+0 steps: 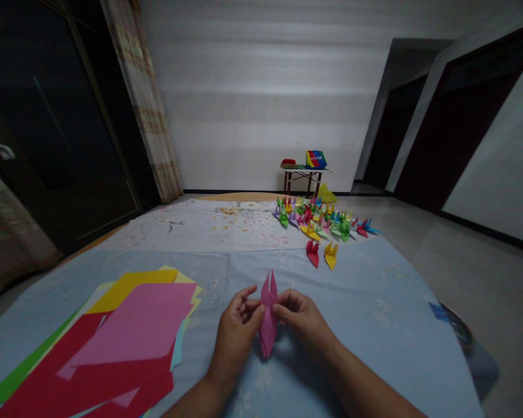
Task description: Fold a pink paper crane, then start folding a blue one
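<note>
Judging by its folds, the pink paper [268,332] looks well along but unfinished: it is a slim, creased shape with two narrow points split at the far end, lacking the raised points of the folded birds [343,230] grouped at the far right. Loose sheets [143,325] lie unfolded at the left. It is held over the near middle of the surface [366,325], the left hand [243,318] and right hand [304,316] each with a grip pinched on one side.

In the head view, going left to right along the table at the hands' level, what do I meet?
Paper sheets → left hand → pink fold → right hand.
</note>
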`<action>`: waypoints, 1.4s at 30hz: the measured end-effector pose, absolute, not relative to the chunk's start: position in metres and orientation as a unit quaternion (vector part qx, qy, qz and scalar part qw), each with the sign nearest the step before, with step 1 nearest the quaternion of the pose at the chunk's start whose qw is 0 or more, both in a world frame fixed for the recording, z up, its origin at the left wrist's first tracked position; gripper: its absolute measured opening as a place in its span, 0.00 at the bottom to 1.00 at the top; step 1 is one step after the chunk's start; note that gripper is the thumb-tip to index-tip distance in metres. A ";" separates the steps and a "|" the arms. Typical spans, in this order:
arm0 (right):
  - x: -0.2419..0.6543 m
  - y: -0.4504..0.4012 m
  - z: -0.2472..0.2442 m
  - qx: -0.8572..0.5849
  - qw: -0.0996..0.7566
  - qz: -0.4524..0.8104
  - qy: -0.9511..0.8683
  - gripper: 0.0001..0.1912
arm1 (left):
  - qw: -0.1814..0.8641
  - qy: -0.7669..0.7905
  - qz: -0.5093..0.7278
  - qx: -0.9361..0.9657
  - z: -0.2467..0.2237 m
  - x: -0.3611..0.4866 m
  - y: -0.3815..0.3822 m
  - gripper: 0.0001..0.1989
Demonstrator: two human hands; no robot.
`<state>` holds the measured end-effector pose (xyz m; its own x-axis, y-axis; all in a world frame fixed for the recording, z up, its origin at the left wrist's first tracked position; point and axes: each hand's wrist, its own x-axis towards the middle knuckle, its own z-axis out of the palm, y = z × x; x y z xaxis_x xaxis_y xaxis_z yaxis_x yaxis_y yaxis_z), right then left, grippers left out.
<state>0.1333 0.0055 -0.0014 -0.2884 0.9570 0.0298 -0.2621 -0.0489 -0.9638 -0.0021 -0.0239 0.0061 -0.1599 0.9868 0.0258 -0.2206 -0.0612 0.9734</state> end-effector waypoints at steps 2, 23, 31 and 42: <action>0.133 0.005 -0.001 -0.355 0.472 0.637 -0.496 0.19 | 0.514 0.467 0.596 0.402 0.006 -0.002 -0.023 0.27; 0.137 0.007 -0.019 -0.458 0.381 0.490 -0.636 0.14 | 0.325 0.548 0.467 0.612 -0.009 -0.011 -0.022 0.05; 0.143 0.006 -0.015 -0.529 0.289 0.213 -0.769 0.23 | 0.091 0.535 0.296 0.786 -0.008 -0.018 -0.024 0.04; 0.145 -0.004 0.000 -0.469 0.162 0.100 -0.863 0.13 | 0.025 0.525 0.115 0.843 0.008 -0.009 -0.034 0.12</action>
